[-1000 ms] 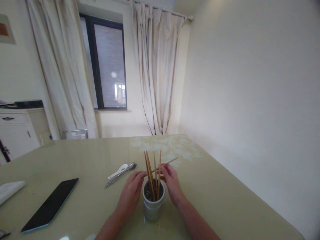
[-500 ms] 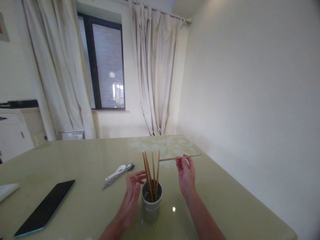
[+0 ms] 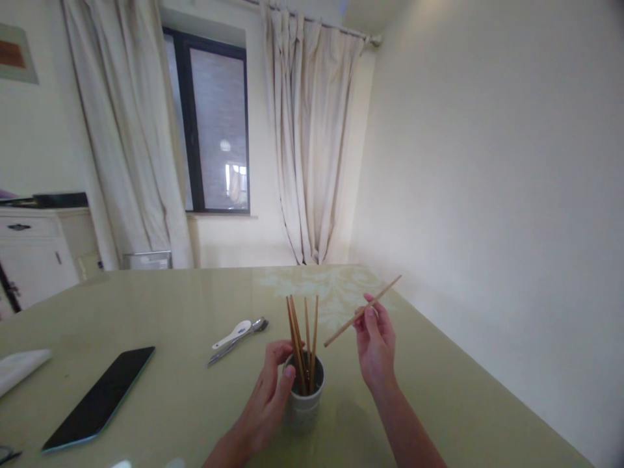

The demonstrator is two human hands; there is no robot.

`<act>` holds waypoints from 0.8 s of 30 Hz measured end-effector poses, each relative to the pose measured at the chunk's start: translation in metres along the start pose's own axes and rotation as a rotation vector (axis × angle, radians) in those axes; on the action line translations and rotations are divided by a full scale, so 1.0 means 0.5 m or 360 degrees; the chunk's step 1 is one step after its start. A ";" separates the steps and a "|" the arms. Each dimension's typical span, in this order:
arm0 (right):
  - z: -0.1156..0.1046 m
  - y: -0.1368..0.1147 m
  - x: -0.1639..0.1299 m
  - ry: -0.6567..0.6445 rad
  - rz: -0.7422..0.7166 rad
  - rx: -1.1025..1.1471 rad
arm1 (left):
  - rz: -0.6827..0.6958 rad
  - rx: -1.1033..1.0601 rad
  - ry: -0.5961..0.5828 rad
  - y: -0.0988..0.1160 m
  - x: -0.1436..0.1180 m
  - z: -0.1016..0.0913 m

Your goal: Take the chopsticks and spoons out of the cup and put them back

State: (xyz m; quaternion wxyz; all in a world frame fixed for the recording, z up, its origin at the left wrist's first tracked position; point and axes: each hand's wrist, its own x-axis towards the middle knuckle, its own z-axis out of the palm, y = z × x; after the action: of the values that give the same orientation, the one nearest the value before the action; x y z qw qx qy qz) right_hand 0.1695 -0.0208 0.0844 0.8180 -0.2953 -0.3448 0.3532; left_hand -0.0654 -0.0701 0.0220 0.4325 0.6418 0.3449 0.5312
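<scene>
A white cup [image 3: 305, 408] stands on the green table near its front edge, with several wooden chopsticks [image 3: 303, 338] standing upright in it. My left hand [image 3: 269, 396] curls around the cup's left side, thumb at the rim. My right hand [image 3: 376, 348] is raised to the right of the cup and pinches one single chopstick [image 3: 363, 311], which tilts up to the right, clear of the cup.
A white spoon [image 3: 232, 333] and a metal spoon [image 3: 240, 339] lie left of the cup. A dark phone [image 3: 100, 397] lies at the front left, a white cloth [image 3: 19, 369] at the far left edge. The wall runs close along the table's right side.
My right hand has drawn one chopstick out of the cup and lifted it to the right; it now tilts upward. My left hand has closed onto the cup's side.
</scene>
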 end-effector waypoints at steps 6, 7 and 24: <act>0.024 0.011 -0.041 -0.0416 0.0077 -0.0243 | -0.0012 0.0080 -0.0102 0.011 -0.002 0.005; 0.027 0.014 -0.048 -0.0464 0.0067 -0.0293 | -0.0003 0.0083 -0.0096 0.014 -0.002 0.005; 0.029 0.045 -0.090 -0.0738 0.0118 -0.0593 | 0.0055 0.1298 0.0572 -0.042 0.067 -0.102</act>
State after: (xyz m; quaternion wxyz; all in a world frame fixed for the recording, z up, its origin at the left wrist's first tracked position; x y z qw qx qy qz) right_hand 0.1271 -0.0396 0.0606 0.6358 -0.3642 -0.5701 0.3716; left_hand -0.1086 -0.0221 0.0184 0.0684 0.6631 0.5851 0.4619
